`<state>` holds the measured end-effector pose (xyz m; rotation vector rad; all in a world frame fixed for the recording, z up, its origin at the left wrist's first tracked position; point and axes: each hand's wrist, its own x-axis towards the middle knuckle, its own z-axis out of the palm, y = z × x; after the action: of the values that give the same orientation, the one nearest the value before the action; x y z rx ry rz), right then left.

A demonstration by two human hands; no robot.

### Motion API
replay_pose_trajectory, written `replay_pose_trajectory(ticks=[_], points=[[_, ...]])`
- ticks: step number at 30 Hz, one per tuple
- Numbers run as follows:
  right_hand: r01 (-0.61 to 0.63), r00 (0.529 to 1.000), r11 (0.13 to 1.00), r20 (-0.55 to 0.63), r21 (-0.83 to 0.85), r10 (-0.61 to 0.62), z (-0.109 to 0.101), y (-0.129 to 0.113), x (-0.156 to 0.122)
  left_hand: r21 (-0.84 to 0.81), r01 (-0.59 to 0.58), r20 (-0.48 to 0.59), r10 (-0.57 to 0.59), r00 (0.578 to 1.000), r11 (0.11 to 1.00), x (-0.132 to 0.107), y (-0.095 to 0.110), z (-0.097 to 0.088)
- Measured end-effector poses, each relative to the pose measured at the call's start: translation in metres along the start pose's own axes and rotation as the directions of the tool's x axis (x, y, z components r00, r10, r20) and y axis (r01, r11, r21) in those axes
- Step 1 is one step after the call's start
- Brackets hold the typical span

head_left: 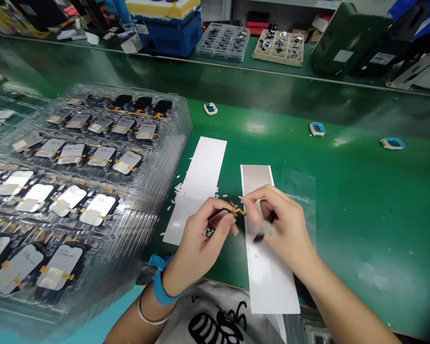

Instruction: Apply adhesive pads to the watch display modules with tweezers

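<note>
Between thumb and fingers, my left hand (pixel 209 234) grips a small dark display module, mostly hidden by the hand. Its orange flex cable (pixel 238 210) sticks out to the right. My right hand (pixel 279 222) is closed in a pinch beside the cable's end, with a tiny pale bit at its fingertips. Something dark and blurred also shows under its curled fingers; I cannot make it out. Below the right hand lies a long white strip sheet (pixel 272 282) with a greyish upper part. Another white strip (pixel 204 167) lies beyond my left hand, small white scraps (pixel 179 188) along its edge.
Stacked clear plastic trays (pixel 179 124) of display modules fill the left side. A clear film (pixel 301 191) lies right of the strips. Small watch-like cases (pixel 210 109) stand further back. The rear shelf holds a blue box (pixel 168 36), a clear tray (pixel 224 40) and a beige tray (pixel 279 47).
</note>
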<state>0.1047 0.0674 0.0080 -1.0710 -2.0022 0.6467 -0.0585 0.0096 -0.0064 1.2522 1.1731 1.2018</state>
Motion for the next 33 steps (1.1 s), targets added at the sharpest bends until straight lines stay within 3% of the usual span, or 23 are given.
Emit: replay_pose_trajectory(ticks=[3, 6, 9, 12, 15, 18, 23, 28, 33], points=[[-0.203, 0.961, 0.977, 0.204, 0.064, 0.186, 0.001, 0.007, 0.009, -0.122, 0.054, 0.000, -0.054, 0.999, 0.991, -0.002, 0.000, 0.000], [-0.336, 0.909, 0.926, 0.316, 0.173, 0.270, 0.004, 0.010, 0.012, -0.164, 0.082, 0.021, -0.079, 0.997, 0.983, -0.004, 0.000, -0.001], [-0.505, 0.838, 0.748, 0.451, 0.430, 0.307, 0.004, 0.006, 0.012, -0.164, 0.099, 0.041, -0.093, 0.995, 0.981, -0.005, 0.000, -0.001], [-0.630, 0.757, 0.516, 0.608, 0.580, 0.240, 0.001, 0.001, 0.011, -0.158, 0.109, 0.049, -0.102, 0.994, 0.981, -0.005, 0.000, -0.001], [-0.628, 0.764, 0.412, 0.625, 0.660, 0.162, -0.001, 0.001, 0.010, -0.147, 0.093, 0.052, -0.086, 0.995, 0.985, -0.003, -0.001, 0.000], [-0.624, 0.767, 0.442, 0.613, 0.645, 0.187, -0.002, 0.003, 0.009, -0.132, 0.065, 0.065, -0.056, 0.996, 0.989, -0.002, -0.002, 0.000], [-0.628, 0.756, 0.595, 0.576, 0.502, 0.313, -0.002, 0.005, 0.006, -0.128, 0.096, 0.095, -0.084, 0.992, 0.987, -0.002, -0.003, -0.001], [-0.578, 0.801, 0.676, 0.479, 0.458, 0.360, -0.002, -0.001, 0.002, -0.233, 0.178, 0.150, -0.146, 0.978, 0.956, -0.004, -0.003, -0.004], [-0.484, 0.866, 0.731, 0.379, 0.481, 0.325, 0.000, -0.009, -0.001, -0.217, 0.192, 0.144, -0.163, 0.976, 0.957, -0.003, -0.003, -0.002]])
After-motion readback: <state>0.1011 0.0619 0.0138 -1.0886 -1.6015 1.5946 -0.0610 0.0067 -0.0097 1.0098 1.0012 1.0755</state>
